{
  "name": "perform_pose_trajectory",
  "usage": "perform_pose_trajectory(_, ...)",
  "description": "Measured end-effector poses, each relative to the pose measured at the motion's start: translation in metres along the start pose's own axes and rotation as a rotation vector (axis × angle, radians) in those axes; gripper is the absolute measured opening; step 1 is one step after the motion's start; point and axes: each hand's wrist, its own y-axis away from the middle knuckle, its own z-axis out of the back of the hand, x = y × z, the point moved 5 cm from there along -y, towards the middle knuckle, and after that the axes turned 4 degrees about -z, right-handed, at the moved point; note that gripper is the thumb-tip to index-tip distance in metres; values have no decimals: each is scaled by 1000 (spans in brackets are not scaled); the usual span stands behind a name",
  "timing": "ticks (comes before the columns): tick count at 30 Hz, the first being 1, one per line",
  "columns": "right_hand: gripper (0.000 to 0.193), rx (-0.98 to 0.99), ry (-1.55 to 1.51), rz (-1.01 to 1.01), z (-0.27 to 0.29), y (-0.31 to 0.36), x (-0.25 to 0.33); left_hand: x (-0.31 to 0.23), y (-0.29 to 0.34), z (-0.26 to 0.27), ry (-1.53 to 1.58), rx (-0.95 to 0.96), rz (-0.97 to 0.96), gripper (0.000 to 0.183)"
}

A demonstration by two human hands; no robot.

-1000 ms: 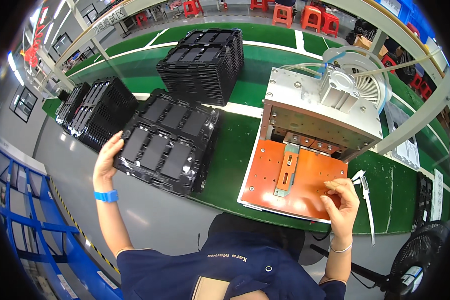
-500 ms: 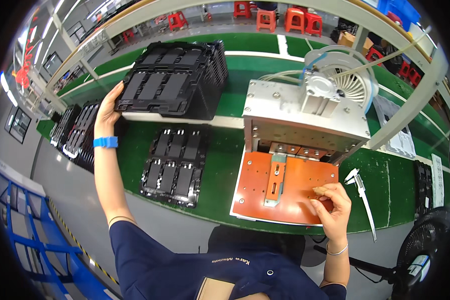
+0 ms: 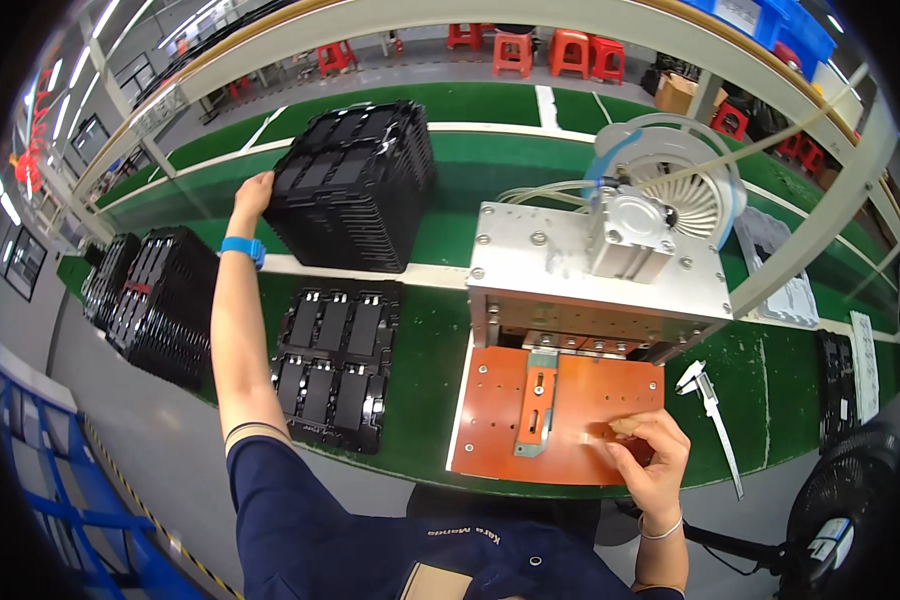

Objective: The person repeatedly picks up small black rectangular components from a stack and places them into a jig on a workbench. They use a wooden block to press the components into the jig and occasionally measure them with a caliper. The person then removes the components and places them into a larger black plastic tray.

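My left arm reaches far out to a tall stack of black plastic trays (image 3: 355, 215). My left hand (image 3: 254, 195) grips its left edge near the top, the fingers partly hidden behind it. Over the right part of an orange plate (image 3: 490, 430) is my right hand (image 3: 655, 455), with thumb and fingers curled together and tan covers on some fingertips. Whatever lies between those fingertips is too small to make out. Left of that hand, a slotted orange-and-metal guide (image 3: 536, 405) is fixed on the plate, which projects from a metal press (image 3: 590, 250).
A single black tray (image 3: 335, 365) lies between my left arm and the press. More stacked trays (image 3: 160, 300) stand at far left. Right of the plate lies a caliper (image 3: 712, 420). A white fan (image 3: 680, 185) stands behind the press, a black fan (image 3: 835, 510) at lower right.
My view has tipped up, so bench and press sit lower in the picture. My left hand stays at the stack's edge; my right hand remains curled over the plate.
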Motion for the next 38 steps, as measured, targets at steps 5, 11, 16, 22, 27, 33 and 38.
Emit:
perform_pose_trajectory(5,20,-3,20,4,-1,0,3,-11,11,-11,261,-54,6,44)
perform_pose_trajectory(11,19,-2,23,-4,-7,-1,5,-23,22,7,-8,-80,-33,42)
perform_pose_trajectory(16,19,30,67,3,-6,-2,3,-60,21,-9,99,-199,95,31)
perform_pose_trajectory(22,15,-12,-141,-95,1,-1,2,-53,59,30,198,-481,65,31)
perform_pose_trajectory(27,17,107,279,306,-14,-31,63,-63,172,40,117,-406,-36,32)
perform_pose_trajectory(33,10,574,499,921,-183,-90,97,-42,278,-1,-173,-75,167,39)
perform_pose_trajectory(38,4,714,801,1140,-316,-125,64,-53,279,-5,-259,-9,231,41)
